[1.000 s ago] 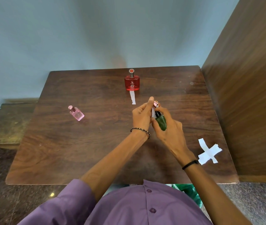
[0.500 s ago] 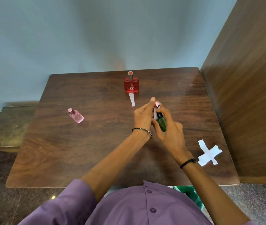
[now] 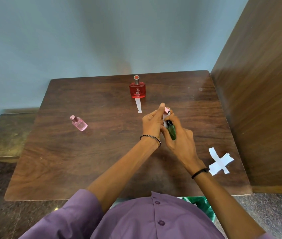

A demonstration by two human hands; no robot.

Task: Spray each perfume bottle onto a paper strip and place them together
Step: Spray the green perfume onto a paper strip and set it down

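Observation:
My right hand (image 3: pixel 179 138) grips a small dark green perfume bottle (image 3: pixel 171 131) above the middle of the table, its black nozzle pointing up and left. My left hand (image 3: pixel 152 123) pinches a white paper strip (image 3: pixel 165 118) right against that nozzle; a small pink piece shows at the strip's top. A red perfume bottle (image 3: pixel 137 89) stands at the back of the table with a white strip (image 3: pixel 138 105) lying in front of it. A pink bottle (image 3: pixel 79 123) stands alone at the left.
Two white paper strips (image 3: pixel 220 162) lie crossed near the table's right front corner. A wooden panel (image 3: pixel 260 94) rises along the right edge of the brown wooden table (image 3: pixel 85 161). A lower wooden surface (image 3: pixel 6 131) adjoins the left side. The wall is behind.
Both hands stay together over the table with the green bottle and strip; only a slight shift of the hands and view.

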